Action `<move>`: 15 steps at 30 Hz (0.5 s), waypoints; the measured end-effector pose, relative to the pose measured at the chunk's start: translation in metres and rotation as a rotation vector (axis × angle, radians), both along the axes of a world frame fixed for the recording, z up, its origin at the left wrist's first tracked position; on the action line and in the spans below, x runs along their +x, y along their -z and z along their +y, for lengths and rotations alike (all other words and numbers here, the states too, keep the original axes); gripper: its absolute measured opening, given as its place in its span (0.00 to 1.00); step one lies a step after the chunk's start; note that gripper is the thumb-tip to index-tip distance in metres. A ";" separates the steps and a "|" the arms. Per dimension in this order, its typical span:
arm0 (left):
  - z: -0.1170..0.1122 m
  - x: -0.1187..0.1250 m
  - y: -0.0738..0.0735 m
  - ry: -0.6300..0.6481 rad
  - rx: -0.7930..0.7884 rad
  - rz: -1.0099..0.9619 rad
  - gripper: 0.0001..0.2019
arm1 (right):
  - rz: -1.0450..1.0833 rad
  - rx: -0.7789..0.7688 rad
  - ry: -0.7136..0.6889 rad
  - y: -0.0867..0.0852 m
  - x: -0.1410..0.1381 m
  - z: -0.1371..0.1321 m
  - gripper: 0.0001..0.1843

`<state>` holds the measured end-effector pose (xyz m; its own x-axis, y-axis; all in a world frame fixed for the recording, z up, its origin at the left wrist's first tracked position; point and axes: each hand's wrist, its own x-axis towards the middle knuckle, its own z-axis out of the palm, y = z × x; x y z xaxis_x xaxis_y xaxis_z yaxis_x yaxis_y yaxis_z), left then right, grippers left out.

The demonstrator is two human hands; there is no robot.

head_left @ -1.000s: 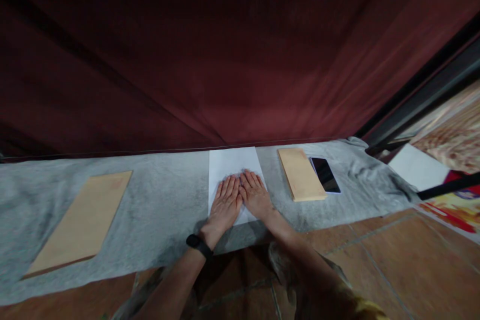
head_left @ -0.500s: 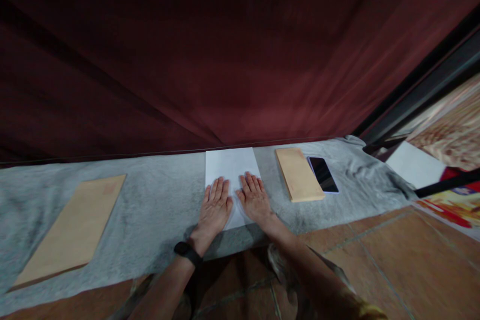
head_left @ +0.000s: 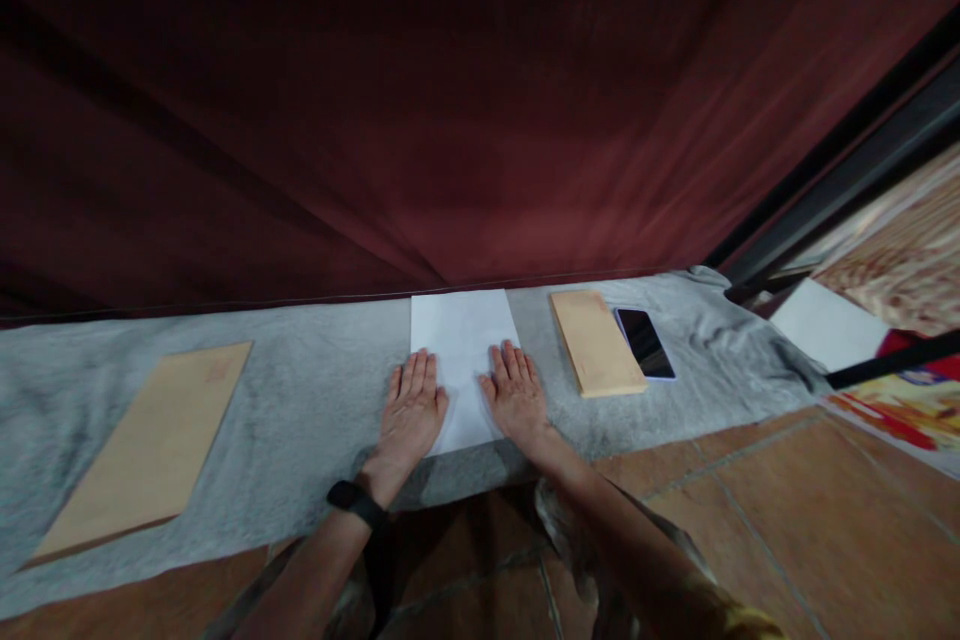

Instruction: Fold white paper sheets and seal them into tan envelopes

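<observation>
A white sheet of paper (head_left: 461, 320) lies flat on the grey cloth, directly in front of me. My left hand (head_left: 411, 408) rests flat across its left edge, fingers stretched out and pointing away from me. On the right edge of the paper lies my right hand (head_left: 516, 395), also flat with the fingers extended. Neither hand grips anything. Part of the sheet's side edges is hidden under the palms. Whether it is one sheet or more I cannot tell.
Right of the paper lies a stack of brown envelopes (head_left: 598, 345), with a phone (head_left: 645, 344) beside it. More brown envelopes (head_left: 150, 450) lie at the left on the grey cloth (head_left: 315, 390). A dark red curtain (head_left: 465, 170) hangs behind. Floor tiles (head_left: 757, 510) show in front.
My left hand has slid left, from well onto the paper to its left edge. My right hand has shifted slightly right. The gap between the hands is wider.
</observation>
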<state>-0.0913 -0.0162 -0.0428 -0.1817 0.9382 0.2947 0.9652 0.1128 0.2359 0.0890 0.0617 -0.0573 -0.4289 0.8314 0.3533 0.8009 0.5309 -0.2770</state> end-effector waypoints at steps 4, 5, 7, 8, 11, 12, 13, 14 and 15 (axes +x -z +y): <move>0.003 0.018 -0.002 0.048 0.027 0.008 0.32 | -0.008 -0.011 0.018 -0.001 -0.001 -0.001 0.32; 0.004 0.024 -0.002 0.075 0.027 0.009 0.32 | -0.006 -0.008 0.019 -0.001 -0.001 -0.002 0.32; 0.005 0.033 0.000 0.110 0.020 0.012 0.32 | -0.003 0.001 0.018 -0.001 -0.001 -0.002 0.31; 0.005 0.036 0.001 0.119 0.012 0.016 0.32 | -0.002 0.006 0.018 -0.001 -0.001 -0.002 0.31; 0.005 0.039 0.003 0.139 -0.021 0.045 0.30 | -0.011 0.019 0.023 -0.001 -0.002 -0.003 0.31; 0.004 0.038 0.003 0.143 -0.031 0.057 0.29 | -0.018 0.020 0.023 -0.001 -0.002 -0.004 0.31; 0.004 0.037 0.002 0.145 -0.039 0.071 0.29 | -0.026 0.019 0.024 -0.001 -0.002 -0.004 0.31; 0.003 0.036 0.001 0.148 -0.046 0.086 0.29 | -0.036 0.016 0.026 -0.001 -0.002 -0.004 0.31; 0.003 0.035 0.001 0.151 -0.051 0.102 0.28 | -0.046 0.011 0.028 -0.001 -0.002 -0.004 0.31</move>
